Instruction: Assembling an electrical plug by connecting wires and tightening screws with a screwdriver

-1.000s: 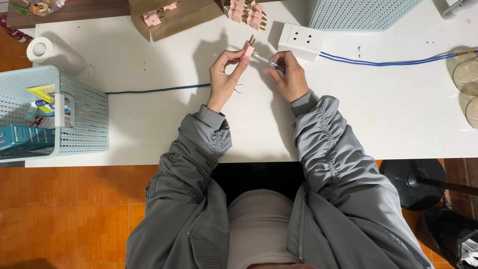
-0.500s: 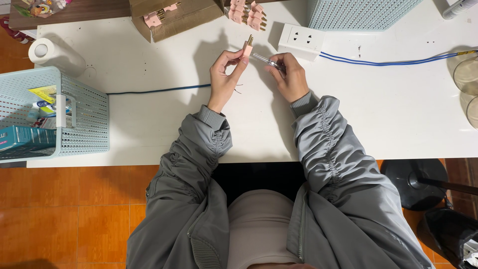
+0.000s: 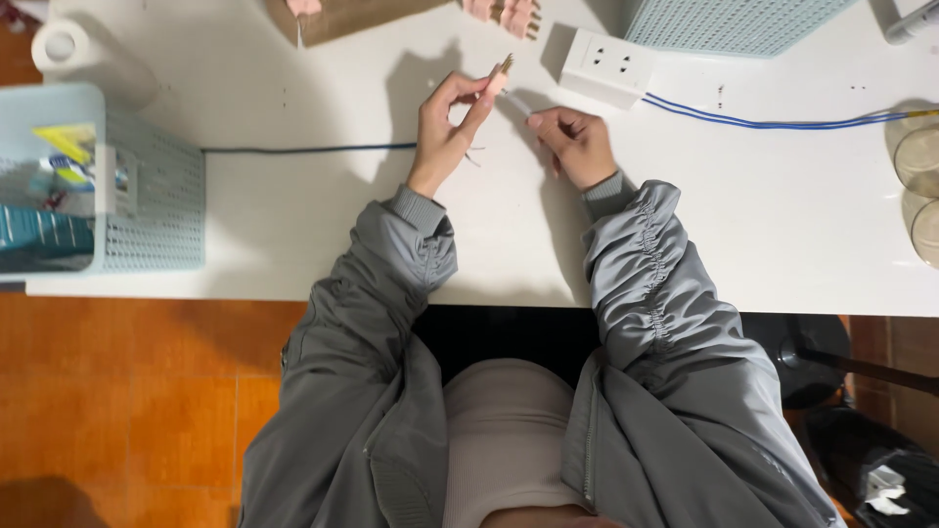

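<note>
Grey zip-front jacket, gathered ruched sleeves, ribbed knit cuffs, pale beige top beneath, bare hands

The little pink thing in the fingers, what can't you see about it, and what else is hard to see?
- Head view: the small pink part in the left hand is too small to identify.
- The thin piece by the right hand is partly hidden by fingers.
- The cardboard box is cut off by the top edge.
- The basket's contents are blurred.

Smooth matt white bench (image 3: 293, 225); perforated pale-blue plastic basket (image 3: 156, 196); glossy white plastic socket (image 3: 606, 66); crinkled grey cloth sleeves (image 3: 646, 264); brown cardboard box (image 3: 352, 15).
</note>
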